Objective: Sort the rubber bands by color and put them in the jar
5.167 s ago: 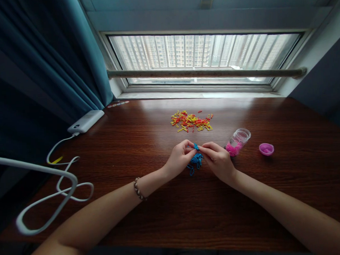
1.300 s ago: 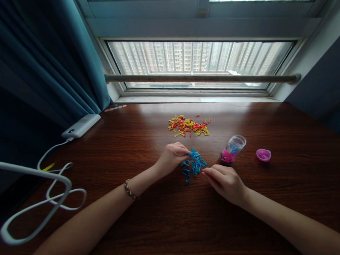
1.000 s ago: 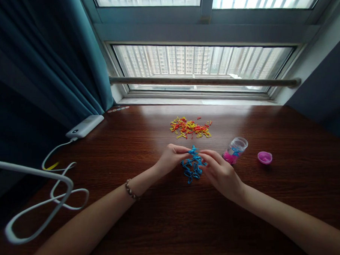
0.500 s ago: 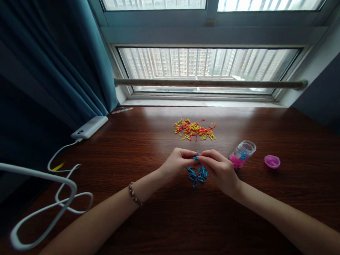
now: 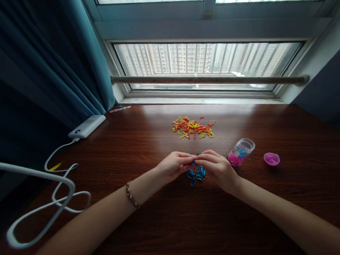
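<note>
My left hand (image 5: 174, 166) and my right hand (image 5: 218, 169) meet at the fingertips over the table. Both are closed in a pinch on small blue clips (image 5: 193, 162), which the fingers partly cover. Just below them lies a small pile of blue clips (image 5: 197, 174). Farther back is a loose heap of red and yellow clips (image 5: 193, 128). Beside my right hand a clear jar (image 5: 240, 152) leans over, with pink and blue pieces inside. To its right sits a small pink cup-shaped lid (image 5: 271, 159).
A white power bank (image 5: 87, 126) lies at the back left of the brown table (image 5: 151, 222), with a white cable (image 5: 68, 181) looping down the left side. A yellow piece (image 5: 55, 167) is near the cable. Behind are a blue curtain (image 5: 71, 53) and a window rail (image 5: 207, 80).
My fingertips have drawn closer together around the blue clips, covering more of them. The whole view has shifted slightly; the piles, jar and lid rest as before.
</note>
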`<state>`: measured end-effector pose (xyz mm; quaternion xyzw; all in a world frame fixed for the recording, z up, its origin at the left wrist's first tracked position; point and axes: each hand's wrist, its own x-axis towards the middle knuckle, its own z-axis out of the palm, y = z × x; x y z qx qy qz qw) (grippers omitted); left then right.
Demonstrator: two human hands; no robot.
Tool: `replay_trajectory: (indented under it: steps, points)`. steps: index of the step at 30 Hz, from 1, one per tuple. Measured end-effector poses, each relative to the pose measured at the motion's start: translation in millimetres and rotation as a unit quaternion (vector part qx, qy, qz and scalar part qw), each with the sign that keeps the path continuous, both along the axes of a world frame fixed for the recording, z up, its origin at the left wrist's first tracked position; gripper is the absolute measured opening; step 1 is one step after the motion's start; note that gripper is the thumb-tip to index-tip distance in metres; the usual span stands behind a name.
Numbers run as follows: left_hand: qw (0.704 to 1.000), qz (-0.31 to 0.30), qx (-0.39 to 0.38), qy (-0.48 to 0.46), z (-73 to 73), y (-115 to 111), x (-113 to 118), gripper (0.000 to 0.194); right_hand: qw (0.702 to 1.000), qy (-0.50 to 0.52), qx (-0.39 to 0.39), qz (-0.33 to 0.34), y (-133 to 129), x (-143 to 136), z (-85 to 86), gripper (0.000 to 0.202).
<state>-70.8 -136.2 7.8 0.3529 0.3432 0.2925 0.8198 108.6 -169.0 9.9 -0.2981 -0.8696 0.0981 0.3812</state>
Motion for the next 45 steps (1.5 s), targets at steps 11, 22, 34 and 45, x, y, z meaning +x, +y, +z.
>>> replay_trajectory:
  steps: [11, 22, 34, 45]
  points:
    - [0.993, 0.104, 0.04, 0.024, 3.6, -5, 4, 0.018, 0.996, 0.061, -0.057, -0.014, -2, 3, 0.2, 0.025]
    - [0.921, 0.097, 0.325, 0.19, 16.4, -18, 9, 0.021, 0.993, 0.068, -0.02, -0.092, -7, -2, 0.0, 0.021]
    - [0.826, 0.124, 0.492, 0.246, 16.3, -22, 7, 0.009, 0.978, 0.156, -0.088, -0.11, -6, -4, 1.8, 0.009]
    - [0.898, 0.159, 0.379, 0.156, 56.3, -2, 19, 0.017, 0.949, 0.182, 0.085, -0.242, -31, 54, 48.3, 0.046]
